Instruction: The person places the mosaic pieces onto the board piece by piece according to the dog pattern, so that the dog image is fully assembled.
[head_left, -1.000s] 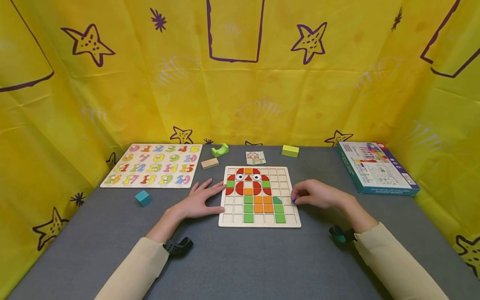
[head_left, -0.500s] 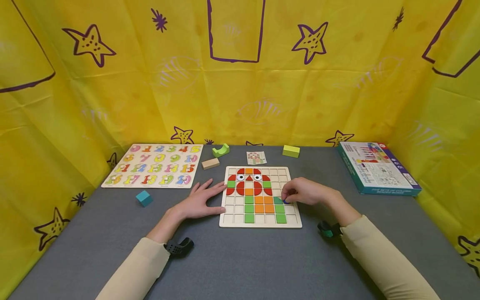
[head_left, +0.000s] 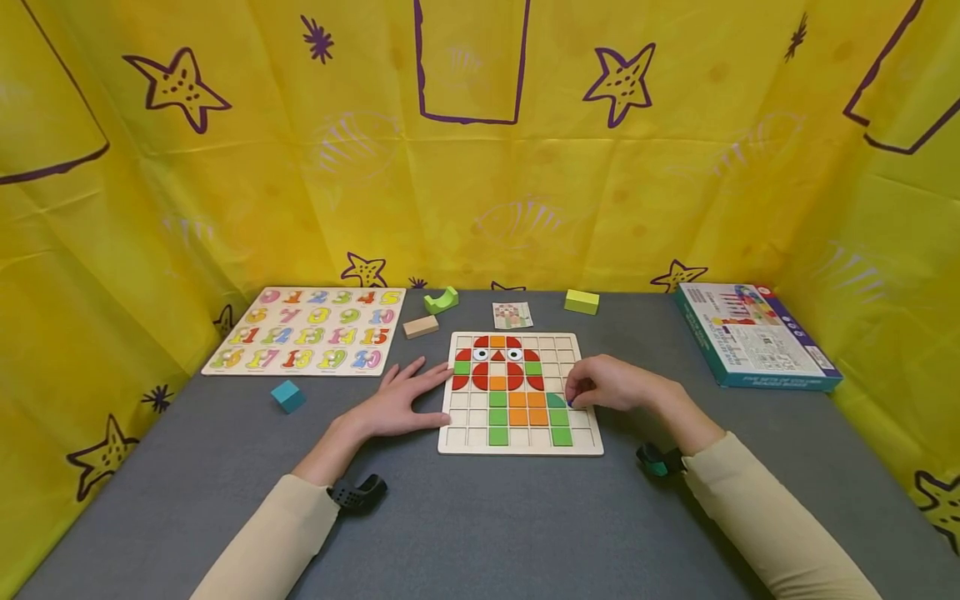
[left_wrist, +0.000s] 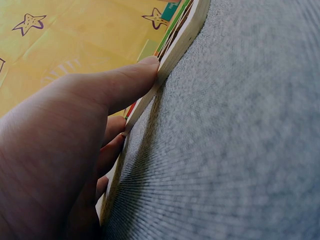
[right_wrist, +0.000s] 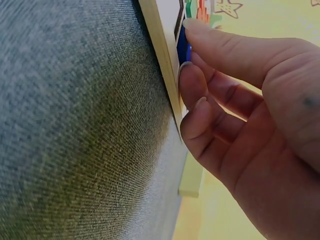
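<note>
Head view: a grid board (head_left: 521, 450) lies flat on the table (head_left: 480, 517), partly filled with coloured tiles.
Left hand (head_left: 397, 404): flat and relaxed, fingers straight against the board's left edge, apparently to steady it.
Right hand (head_left: 611, 385): pinches a blue tile (right_wrist: 183, 47) over the board's right side, beside the green tiles, low enough to seat it.

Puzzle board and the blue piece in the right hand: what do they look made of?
Puzzle board: apparently pale unfinished wood; the right wrist view shows a thick, matte, light edge. Blue piece, pinched by the right hand: probably painted wood with a smooth, slightly glossy face, though plastic can't be excluded. The left hand rests flat against the board's edge.
</note>
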